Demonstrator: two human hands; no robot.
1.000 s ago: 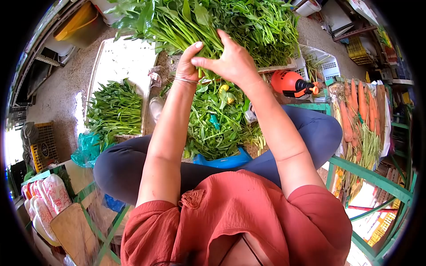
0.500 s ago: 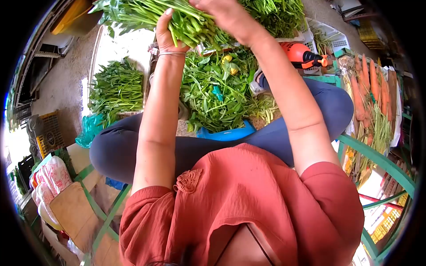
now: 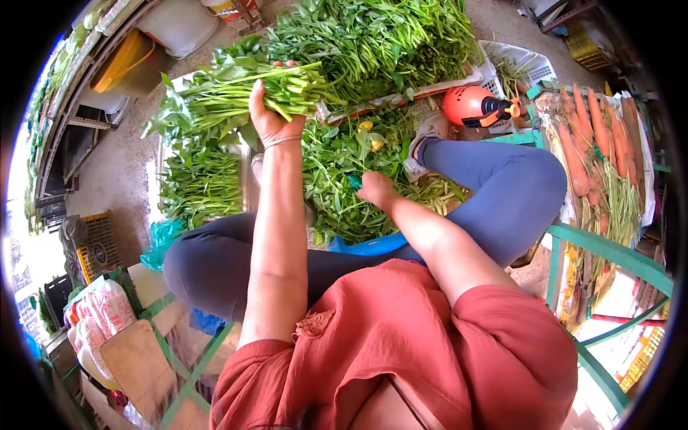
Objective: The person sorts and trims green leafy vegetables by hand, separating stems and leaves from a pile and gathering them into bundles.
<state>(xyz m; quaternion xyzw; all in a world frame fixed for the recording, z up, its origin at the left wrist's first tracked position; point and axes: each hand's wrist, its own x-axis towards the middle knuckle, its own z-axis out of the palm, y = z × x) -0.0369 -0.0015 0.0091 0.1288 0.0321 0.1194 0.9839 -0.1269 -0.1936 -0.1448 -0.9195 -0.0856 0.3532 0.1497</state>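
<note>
My left hand [image 3: 274, 122] is closed round a bunch of leafy greens [image 3: 229, 93], its cut stems pointing right and its leaves left. Below it, my right hand [image 3: 376, 188] is closed at a small teal object [image 3: 355, 181], which pokes out past the fingers; its kind I cannot make out. Loose leaves and stems [image 3: 333, 161] lie heaped between my feet under that hand, over a blue plastic container [image 3: 365, 245]. Two yellowish pieces [image 3: 373, 136] rest on the heap.
A large stack of greens [image 3: 380, 46] lies ahead, with more stacked greens [image 3: 201, 183] at left. To the right are an orange spray bottle [image 3: 466, 106], a white crate [image 3: 534, 63] and carrots [image 3: 598, 136] by a green metal frame [image 3: 609, 251]. Buckets [image 3: 132, 64] stand at far left.
My right hand has left the bunch and come down to the teal object on the heap. The left hand still holds the bunch, now lower in view as the camera has tilted.
</note>
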